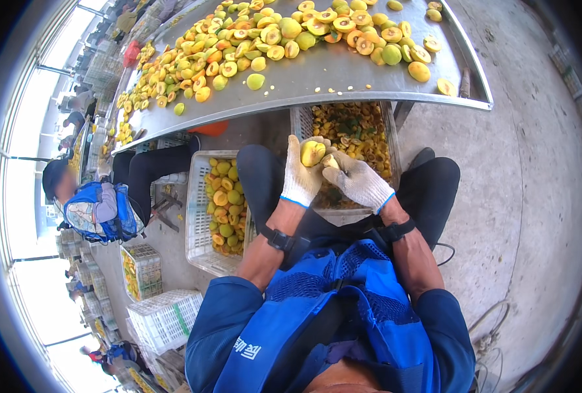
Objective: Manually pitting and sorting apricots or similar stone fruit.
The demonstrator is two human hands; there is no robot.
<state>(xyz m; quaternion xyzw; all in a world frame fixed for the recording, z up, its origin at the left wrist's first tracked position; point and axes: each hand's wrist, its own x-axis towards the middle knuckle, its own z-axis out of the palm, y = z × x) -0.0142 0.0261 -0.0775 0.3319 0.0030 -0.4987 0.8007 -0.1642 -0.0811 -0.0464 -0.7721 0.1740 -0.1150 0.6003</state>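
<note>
My left hand [302, 172], in a pale work glove, holds a yellow-green fruit piece [313, 153] in its fingers; the fruit looks like an apricot or plum. Close beside it, my right hand [357, 179], gloved too, grips a smaller pale yellow piece [329, 161], possibly part of a fruit; its exact form is unclear. Both hands are over my lap, above a crate [391, 142] of fruit scraps and leaves. Beyond them, halved and whole fruit [271, 37] lie heaped on a metal table [291, 87].
A white plastic crate [192, 206] of fruit stands left of my knee. Farther left a co-worker [104, 206] sits at the table. More crates [165, 319] are stacked at lower left. A dark stick-like tool [464, 82] lies at the table's right end; cables [490, 324] lie on the floor.
</note>
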